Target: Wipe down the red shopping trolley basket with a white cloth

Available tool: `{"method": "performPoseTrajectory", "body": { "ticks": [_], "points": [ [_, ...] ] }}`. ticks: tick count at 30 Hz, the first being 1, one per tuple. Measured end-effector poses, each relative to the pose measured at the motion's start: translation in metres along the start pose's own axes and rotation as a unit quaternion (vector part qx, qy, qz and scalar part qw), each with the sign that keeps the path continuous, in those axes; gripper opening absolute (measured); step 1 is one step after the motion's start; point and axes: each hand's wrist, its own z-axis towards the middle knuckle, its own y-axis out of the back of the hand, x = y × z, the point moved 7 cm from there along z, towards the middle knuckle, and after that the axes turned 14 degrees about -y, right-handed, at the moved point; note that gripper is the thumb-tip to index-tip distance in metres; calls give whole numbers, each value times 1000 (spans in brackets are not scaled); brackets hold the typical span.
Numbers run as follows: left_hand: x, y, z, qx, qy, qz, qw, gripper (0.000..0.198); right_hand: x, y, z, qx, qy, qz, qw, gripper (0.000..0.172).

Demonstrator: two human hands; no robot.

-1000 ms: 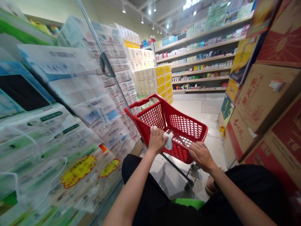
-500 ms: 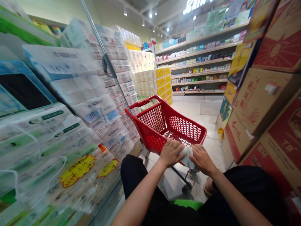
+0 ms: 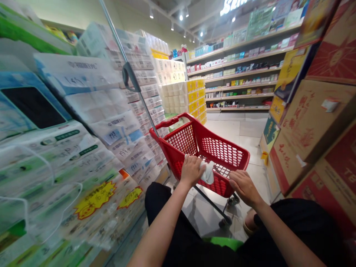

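Note:
A small red shopping cart (image 3: 222, 150) with a mesh basket stands on the tiled floor just in front of me. My left hand (image 3: 191, 170) presses a white cloth (image 3: 207, 174) against the near rim of the basket, fingers curled over it. My right hand (image 3: 244, 187) rests on the same rim a little to the right, fingers bent over the edge. The basket looks empty inside. My knees in black trousers fill the bottom of the view.
Stacked packs of tissue paper (image 3: 83, 122) wall the left side, with a slanted metal pole (image 3: 130, 74) in front. Cardboard boxes (image 3: 314, 122) are piled on the right. Shelves of goods (image 3: 239, 70) line the far end of the aisle. Yellow boxes (image 3: 196, 96) stand ahead.
Half a second ago both hands met on the cloth at the rim. Now the left hand has slid the cloth leftwards along the rim and the right hand has let go of it.

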Motion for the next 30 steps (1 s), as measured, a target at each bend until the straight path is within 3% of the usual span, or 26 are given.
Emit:
{"method": "performPoseTrajectory", "body": {
  "ticks": [7,11,15,18,21,24,27,30],
  "points": [
    [-40,2,9,-7,-2,-10,1000,29,-38,20,-4,-56,-59,21,996,30],
    [-80,-8,16,-7,-14,-14,1000,33,-50,29,-7,-101,-59,33,993,29],
    [-118,-19,27,1,-61,-32,998,35,-55,28,-8,-94,-57,30,993,28],
    [-126,-18,29,22,-118,-46,992,32,-53,27,-10,-87,-51,21,995,29],
    [-118,-11,26,38,-165,-58,984,33,-46,26,-11,-83,-42,6,996,29],
    [-98,-6,18,46,-162,-56,984,33,-36,23,-11,-80,-33,-9,996,26],
    [-60,-2,6,46,-120,-32,991,30,-28,22,-12,-88,-31,-13,996,24],
    [-8,8,-7,36,-72,8,997,26,-25,21,-14,-93,-33,-14,995,24]
  ]
}}
